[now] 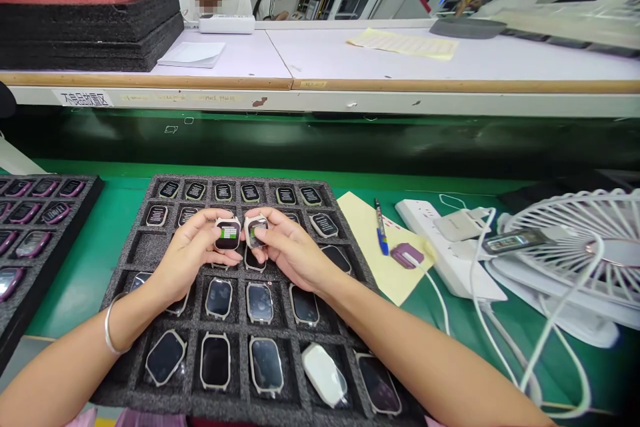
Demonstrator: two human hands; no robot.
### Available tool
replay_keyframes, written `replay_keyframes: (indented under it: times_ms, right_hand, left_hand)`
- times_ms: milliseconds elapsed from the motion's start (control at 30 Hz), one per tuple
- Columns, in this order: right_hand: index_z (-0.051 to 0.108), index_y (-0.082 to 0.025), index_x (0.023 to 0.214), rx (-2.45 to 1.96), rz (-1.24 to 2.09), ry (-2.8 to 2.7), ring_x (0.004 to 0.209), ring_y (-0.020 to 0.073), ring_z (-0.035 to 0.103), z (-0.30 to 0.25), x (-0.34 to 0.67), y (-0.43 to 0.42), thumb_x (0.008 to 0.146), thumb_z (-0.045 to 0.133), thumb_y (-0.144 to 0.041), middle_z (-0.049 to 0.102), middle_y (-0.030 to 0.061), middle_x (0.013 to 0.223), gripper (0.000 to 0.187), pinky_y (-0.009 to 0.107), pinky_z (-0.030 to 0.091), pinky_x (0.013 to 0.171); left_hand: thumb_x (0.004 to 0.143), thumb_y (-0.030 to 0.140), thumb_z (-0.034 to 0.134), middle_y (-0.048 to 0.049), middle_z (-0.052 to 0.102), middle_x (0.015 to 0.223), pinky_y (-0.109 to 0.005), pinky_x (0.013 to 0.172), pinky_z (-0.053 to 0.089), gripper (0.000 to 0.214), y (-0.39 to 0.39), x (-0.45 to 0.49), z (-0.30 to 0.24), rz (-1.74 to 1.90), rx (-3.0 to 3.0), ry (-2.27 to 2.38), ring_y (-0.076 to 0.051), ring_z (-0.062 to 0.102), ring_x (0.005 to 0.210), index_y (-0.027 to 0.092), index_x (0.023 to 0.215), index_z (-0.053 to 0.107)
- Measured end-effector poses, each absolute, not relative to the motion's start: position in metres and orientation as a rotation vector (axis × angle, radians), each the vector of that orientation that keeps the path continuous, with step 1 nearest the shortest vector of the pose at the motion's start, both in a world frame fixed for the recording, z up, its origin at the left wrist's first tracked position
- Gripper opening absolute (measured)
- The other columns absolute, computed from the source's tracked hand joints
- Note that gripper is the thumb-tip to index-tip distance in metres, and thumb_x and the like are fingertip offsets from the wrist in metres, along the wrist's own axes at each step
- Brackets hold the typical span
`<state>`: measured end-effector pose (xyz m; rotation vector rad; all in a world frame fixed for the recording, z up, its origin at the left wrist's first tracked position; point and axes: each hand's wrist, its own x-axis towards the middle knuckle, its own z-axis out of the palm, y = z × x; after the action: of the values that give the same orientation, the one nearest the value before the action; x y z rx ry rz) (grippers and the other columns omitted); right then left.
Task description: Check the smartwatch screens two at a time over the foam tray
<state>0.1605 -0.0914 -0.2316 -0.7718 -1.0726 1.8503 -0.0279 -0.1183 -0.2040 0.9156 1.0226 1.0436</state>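
Observation:
My left hand (193, 250) pinches a smartwatch body (229, 233) by its edges, its lit screen showing green and white. In my right hand (285, 243) is a second smartwatch body (256, 230), also with some green on its screen; the thumb covers part of it. Both are held side by side over a dark foam tray (193, 320) with square compartments. Light-framed watch bodies lie in many of these, such as a dark-screened watch (215, 360) near the front. Screens in the back rows show white text. One watch (324, 373) lies with its white back up.
Another foam tray (45, 267) with purple-framed watches is at left. On the right are yellow paper (357, 213), a blue pen (381, 230), a purple charging piece (407, 255), a power strip (450, 247), cables and a white fan (590, 247). A shelf (320, 67) spans the back, with people beyond.

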Motion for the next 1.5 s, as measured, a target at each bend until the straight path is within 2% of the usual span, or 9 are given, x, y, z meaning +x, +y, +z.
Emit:
replay_keyframes:
  times_ms: [233, 533, 733, 867, 967, 1300, 1500]
  right_hand:
    - [0.06, -0.02, 0.106, -0.779, 1.813, -1.111, 0.054, 0.0077, 0.052, -0.2336, 0.1601, -0.0912, 0.08, 0.076, -0.03, 0.068, 0.0004, 0.084, 0.032, 0.023, 0.041, 0.052]
    - [0.06, -0.02, 0.107, -0.721, 1.832, -1.131, 0.057, 0.0077, 0.054, -0.2338, 0.1615, -0.0915, 0.079, 0.072, -0.019, 0.068, 0.0003, 0.087, 0.03, 0.023, 0.044, 0.054]
    - [0.061, -0.02, 0.109, -0.731, 1.849, -1.112, 0.059, 0.009, 0.062, -0.2349, 0.1622, -0.092, 0.082, 0.071, -0.024, 0.068, -0.001, 0.085, 0.029, 0.025, 0.047, 0.058]
    - [0.06, -0.02, 0.112, -0.726, 1.851, -1.134, 0.06, 0.0097, 0.063, -0.2363, 0.1622, -0.0912, 0.083, 0.072, -0.026, 0.07, 0.0008, 0.09, 0.031, 0.026, 0.048, 0.06]
    - [0.06, -0.021, 0.113, -0.743, 1.832, -1.159, 0.059, 0.0099, 0.062, -0.2373, 0.1624, -0.091, 0.084, 0.072, -0.026, 0.068, -0.0007, 0.084, 0.032, 0.026, 0.048, 0.06]
    - [0.061, -0.021, 0.111, -0.702, 1.846, -1.116, 0.06, 0.0096, 0.062, -0.2328, 0.1622, -0.0915, 0.077, 0.07, -0.016, 0.068, -0.0013, 0.088, 0.036, 0.026, 0.048, 0.061]
    - [0.061, -0.022, 0.11, -0.733, 1.832, -1.113, 0.059, 0.0094, 0.061, -0.2363, 0.1615, -0.0902, 0.081, 0.072, -0.024, 0.067, -0.0015, 0.084, 0.032, 0.026, 0.047, 0.06]
  left_hand:
    - [0.077, 0.024, 0.069, -0.0002, 0.072, 0.09, -0.029, 0.067, 0.064, 0.031, -0.1198, -0.0275, -0.2031, 1.041, 0.921, 1.0, -0.016, 0.075, 0.065, 0.019, 0.106, 0.061]
    - [0.077, 0.026, 0.07, 0.0016, 0.071, 0.087, -0.028, 0.064, 0.064, 0.03, -0.1192, -0.0264, -0.2021, 1.049, 0.93, 1.018, -0.016, 0.075, 0.062, 0.018, 0.104, 0.061]
    - [0.076, 0.027, 0.069, 0.0016, 0.071, 0.085, -0.029, 0.064, 0.064, 0.032, -0.119, -0.0279, -0.2029, 1.069, 0.914, 1.015, -0.017, 0.074, 0.061, 0.018, 0.106, 0.06]
    - [0.075, 0.025, 0.071, 0.0013, 0.072, 0.085, -0.027, 0.062, 0.064, 0.034, -0.119, -0.0279, -0.2025, 1.065, 0.92, 1.024, -0.016, 0.074, 0.06, 0.018, 0.106, 0.059]
    - [0.076, 0.025, 0.072, 0.0011, 0.072, 0.084, -0.025, 0.06, 0.063, 0.034, -0.1189, -0.0276, -0.2027, 1.064, 0.93, 1.049, -0.015, 0.074, 0.059, 0.018, 0.106, 0.058]
    - [0.073, 0.02, 0.073, -0.001, 0.071, 0.097, -0.026, 0.065, 0.063, 0.043, -0.1189, -0.0273, -0.2014, 1.06, 0.988, 1.026, -0.014, 0.074, 0.064, 0.018, 0.113, 0.057]
    - [0.072, 0.016, 0.073, -0.0018, 0.068, 0.102, -0.026, 0.068, 0.062, 0.048, -0.1184, -0.0277, -0.2022, 1.066, 1.031, 1.016, -0.012, 0.073, 0.066, 0.019, 0.117, 0.057]
